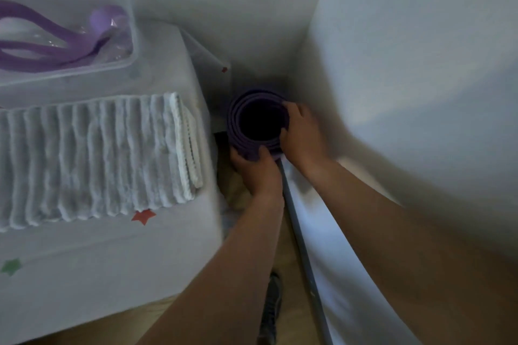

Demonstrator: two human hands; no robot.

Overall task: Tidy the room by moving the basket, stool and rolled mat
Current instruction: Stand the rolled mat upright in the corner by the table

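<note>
A purple rolled mat [244, 98] stands upright in the narrow corner between a white table and the white wall, seen from above with its dark hollow core showing. My left hand [256, 171] grips the roll's near side. My right hand [301, 136] holds its right rim, fingers curled over the top edge. Both arms reach forward and down into the gap. No basket or stool is in view.
A white table [112, 260] with star stickers fills the left, bearing a folded white ribbed towel [92, 154] and a clear plastic box [123, 61] with purple straps. White wall [406, 64] on the right, a grey skirting strip [302, 246], wooden floor below.
</note>
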